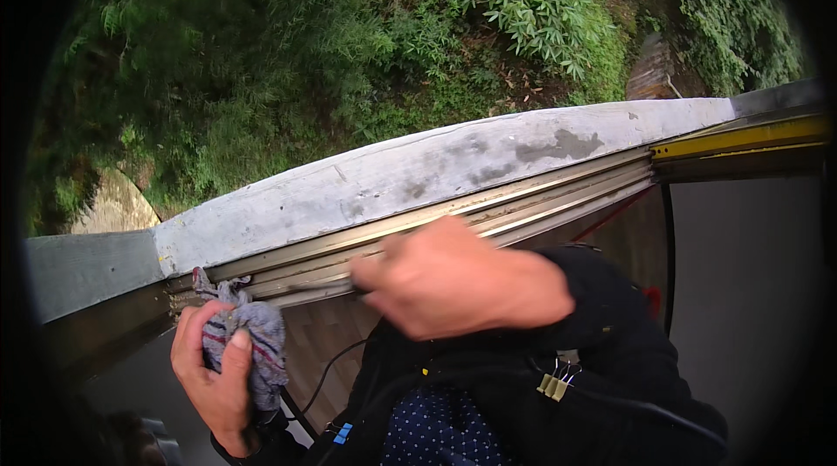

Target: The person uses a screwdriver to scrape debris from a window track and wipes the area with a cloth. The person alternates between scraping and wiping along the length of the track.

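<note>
A crumpled grey cloth point(263, 348) with dark and red stripes is gripped in my left hand point(208, 361) at the left end of the metal sliding-window track point(556, 194). One loose corner of the cloth lies over the track grooves. My right hand point(451, 283), blurred by motion, is closed around a thin dark tool point(320, 287) above the middle of the track. The tool's tip points left along the grooves; its exact kind is too blurred to tell. Brown dirt shows in parts of the grooves.
A pale concrete ledge point(405, 172) with dark damp patches runs beyond the track, with shrubs point(536, 8) lower down outside. A yellow frame rail point(745, 137) meets the track at right. Binder clips point(554, 386) hold a cable on the dark jacket. Wood-look flooring point(324, 342) lies below.
</note>
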The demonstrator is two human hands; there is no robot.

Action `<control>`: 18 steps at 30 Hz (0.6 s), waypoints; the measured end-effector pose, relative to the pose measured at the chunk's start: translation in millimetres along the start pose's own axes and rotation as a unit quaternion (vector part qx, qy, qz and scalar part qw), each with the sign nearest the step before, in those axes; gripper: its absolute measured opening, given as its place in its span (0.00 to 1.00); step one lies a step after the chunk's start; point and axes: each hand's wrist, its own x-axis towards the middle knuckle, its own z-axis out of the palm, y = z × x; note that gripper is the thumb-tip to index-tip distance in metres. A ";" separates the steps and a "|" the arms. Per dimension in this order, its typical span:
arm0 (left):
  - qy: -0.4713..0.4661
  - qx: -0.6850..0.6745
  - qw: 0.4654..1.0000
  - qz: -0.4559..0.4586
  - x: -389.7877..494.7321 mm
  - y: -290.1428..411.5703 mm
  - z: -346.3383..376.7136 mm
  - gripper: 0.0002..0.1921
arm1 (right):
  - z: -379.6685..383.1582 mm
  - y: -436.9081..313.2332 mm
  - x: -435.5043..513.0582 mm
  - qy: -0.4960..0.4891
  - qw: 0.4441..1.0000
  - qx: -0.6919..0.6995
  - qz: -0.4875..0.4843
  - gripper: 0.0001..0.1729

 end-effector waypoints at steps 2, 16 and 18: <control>-0.010 0.043 0.993 0.111 3.4 15.0 19.9 0.16 | -25.3 25.2 -42.9 0.083 0.995 0.049 0.028 0.09; -0.356 -0.347 0.841 0.215 48.4 117.9 115.8 0.26 | -28.0 117.6 -122.3 0.145 0.878 0.454 0.035 0.36; -0.345 -0.438 0.811 0.176 46.2 114.3 125.9 0.27 | -21.7 122.8 -126.1 0.056 0.845 0.531 0.034 0.36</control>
